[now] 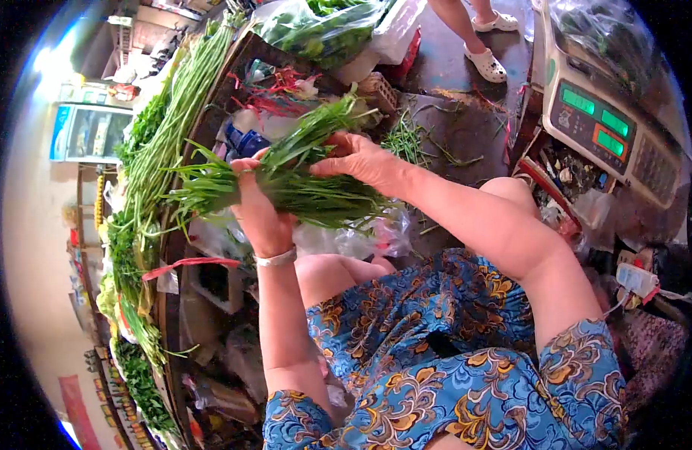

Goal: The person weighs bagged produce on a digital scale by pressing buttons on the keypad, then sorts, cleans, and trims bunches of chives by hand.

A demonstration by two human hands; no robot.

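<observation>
My left hand [259,206], with a pale bangle at the wrist, is closed around a bunch of long-leaved greens [316,199]. The leaves stick out on both sides of it. On the bunch's upper side, my right hand [357,161] has its fingers bent and closed on some of the same greens; its fingertips are partly hidden among the leaves. The bunch is held above my lap, over clear plastic bags [323,240]. Behind the hands lie a dark blue object [247,141] and red plastic ties [278,91].
Long green stalks [154,180] line the stall on the left, with leafy vegetables [143,382] nearer. A digital scale [608,120] stands at the right. Loose green trimmings [409,141] lie on the floor. Another person's feet in white clogs [484,64] are at the top.
</observation>
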